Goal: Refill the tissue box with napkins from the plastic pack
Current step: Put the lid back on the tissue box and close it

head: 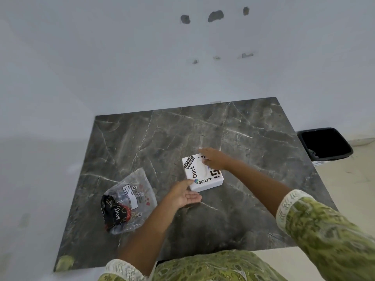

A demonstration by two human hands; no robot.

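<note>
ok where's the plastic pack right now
In the head view the plastic pack lies flat on the dark marble table, left of the white tissue box, just beyond the left hand and untouched.

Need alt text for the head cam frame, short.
Both hands reach a white printed tissue box on a dark marble table: the right hand on its far top, the left hand open at its near corner. A crumpled plastic pack lies to the left, untouched.
</note>
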